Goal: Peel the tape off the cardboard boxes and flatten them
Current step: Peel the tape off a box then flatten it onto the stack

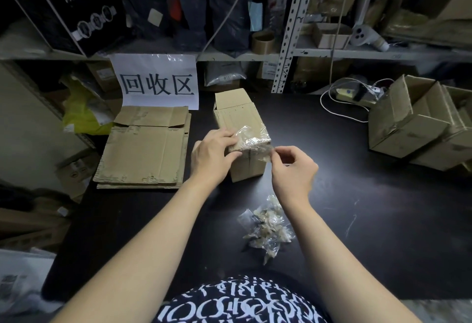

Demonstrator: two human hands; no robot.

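Head view: small cardboard box [242, 128] lying on its side at the middle of the dark surface [357, 208], far end open with a flap up, near end sealed with clear tape [255, 141]. Left hand [213, 155] pressed against the box's near left corner, thumb over the top edge on the tape, fingers curled round the side; grip clenched on the box. Right hand [293, 169] just right of the near end, thumb and forefinger pinched on a loose, crinkled end of the tape, partly lifted off the near right corner yet stuck along the top edge. Crumpled wad of peeled tape scraps [268, 228] on the surface nearer the body, below the right wrist, apart from the box. Stack of flattened cardboard boxes [145, 149] at the left of the surface, below a white paper sign [155, 80] with three large Chinese characters hanging from the shelf edge. Cluster of unflattened cardboard boxes [419, 123] at the right edge, open ends upward. White cable and power strip [355, 95] behind them. Roll of brown tape [263, 42] on the metal shelf [332, 53] above. Black-and-white patterned shirt [242, 302] at the bottom.
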